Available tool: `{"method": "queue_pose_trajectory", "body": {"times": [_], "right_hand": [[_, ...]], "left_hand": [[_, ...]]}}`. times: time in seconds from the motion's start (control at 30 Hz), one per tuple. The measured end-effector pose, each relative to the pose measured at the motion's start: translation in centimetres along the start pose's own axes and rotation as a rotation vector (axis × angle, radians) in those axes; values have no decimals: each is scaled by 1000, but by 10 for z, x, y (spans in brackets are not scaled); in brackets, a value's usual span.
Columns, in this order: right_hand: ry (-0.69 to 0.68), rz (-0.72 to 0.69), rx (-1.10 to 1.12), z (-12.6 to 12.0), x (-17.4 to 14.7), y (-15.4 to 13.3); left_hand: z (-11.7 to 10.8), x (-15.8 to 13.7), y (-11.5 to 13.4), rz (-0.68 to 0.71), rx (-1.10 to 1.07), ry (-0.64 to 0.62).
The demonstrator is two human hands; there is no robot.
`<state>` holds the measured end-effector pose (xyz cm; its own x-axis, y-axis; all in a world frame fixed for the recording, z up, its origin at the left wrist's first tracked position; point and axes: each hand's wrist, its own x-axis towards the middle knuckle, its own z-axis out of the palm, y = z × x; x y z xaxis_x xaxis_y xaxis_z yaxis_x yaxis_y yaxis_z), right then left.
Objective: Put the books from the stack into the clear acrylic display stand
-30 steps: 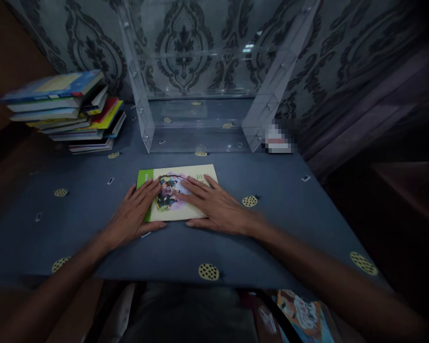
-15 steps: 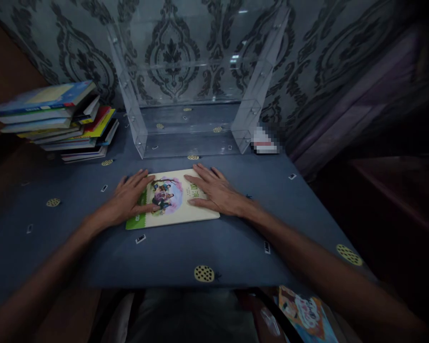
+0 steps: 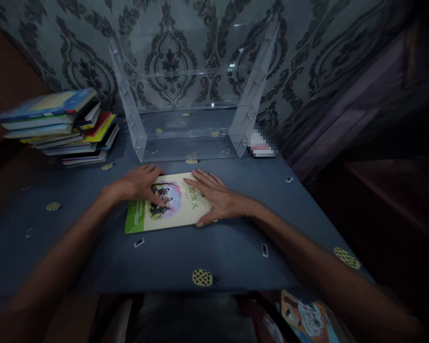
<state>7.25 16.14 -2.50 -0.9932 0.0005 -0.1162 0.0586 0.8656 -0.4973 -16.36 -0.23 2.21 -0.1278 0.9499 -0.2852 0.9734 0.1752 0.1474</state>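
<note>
A thin paperback book [image 3: 177,219] lies flat on the desk, its cream cover showing a round painting of figures under a blossoming tree and a green strip at the left. My left hand [image 3: 139,183] rests over its upper left part, thumb stretched onto the painting and fingertips near the far edge. Across the right end of the book spreads my right hand [image 3: 218,197], thumb at the near edge and fingers reaching toward the far edge. Part of the green title is covered by this hand.
A clear acrylic rack [image 3: 188,145] stands behind the book against the patterned wall. To the left is a leaning stack of books [image 3: 53,124]. A blurred-out white item [image 3: 262,145] sits right of the rack. Below the desk's front edge lies a colourful book [image 3: 303,314].
My left hand has shifted a little up and right, its fingers more bent. My right thumb has moved off the cover's middle to the near edge, uncovering more of the title.
</note>
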Motion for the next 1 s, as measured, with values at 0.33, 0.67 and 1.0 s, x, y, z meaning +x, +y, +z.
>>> {"method": "queue_pose_trajectory", "body": {"times": [0.33, 0.67, 1.0], "right_hand": [[75, 4, 56, 4, -1, 2], [210, -64, 312, 9, 3, 4], [260, -34, 926, 8, 7, 0]], "left_hand": [[-2, 10, -10, -39, -442, 6], [1, -2, -8, -275, -941, -62], [5, -4, -10, -411, -1201, -30]]}}
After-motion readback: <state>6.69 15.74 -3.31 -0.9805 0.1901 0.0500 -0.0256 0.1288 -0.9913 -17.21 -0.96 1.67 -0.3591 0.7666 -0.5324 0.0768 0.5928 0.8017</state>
